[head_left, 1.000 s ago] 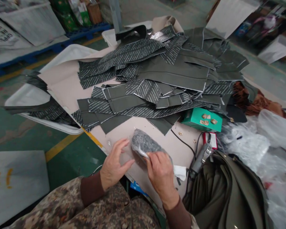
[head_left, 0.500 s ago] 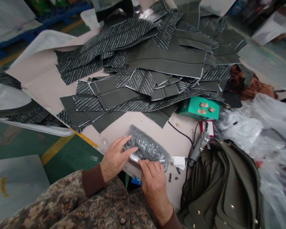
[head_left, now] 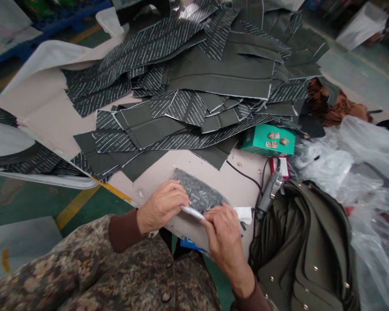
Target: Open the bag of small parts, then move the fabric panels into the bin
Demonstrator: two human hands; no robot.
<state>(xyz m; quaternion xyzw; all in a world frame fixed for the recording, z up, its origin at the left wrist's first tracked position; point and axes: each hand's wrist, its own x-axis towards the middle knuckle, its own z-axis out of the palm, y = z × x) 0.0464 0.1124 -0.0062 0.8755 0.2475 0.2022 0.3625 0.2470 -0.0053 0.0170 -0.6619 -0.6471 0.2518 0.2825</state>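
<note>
A clear plastic bag (head_left: pixel 199 190) full of small dark grey pieces lies on the table at its near edge. My left hand (head_left: pixel 165 203) is closed on the left part of the bag's near edge, fingers bent over it. At the right part of that edge my right hand (head_left: pixel 222 224) pinches the plastic, thumb underneath. Between the two hands a whitish strip of the bag's edge is lifted and pulled straight. A white crumpled piece (head_left: pixel 243 214) sits just right of my right hand, by a grey handheld tool (head_left: pixel 269 196) with a black cord.
Dark cut panels (head_left: pixel 220 77), some with printed lining, are heaped across the table. A green box (head_left: pixel 268 140) carries several gold metal fittings. Stacked olive pieces (head_left: pixel 298 242) with gold studs and clear plastic wrap (head_left: pixel 337 160) lie right. A white bin (head_left: pixel 84 183) stands left.
My left hand has gone from spread fingers to gripping the bag's near edge. My right hand has shifted right along it, and the edge is now raised between them.
</note>
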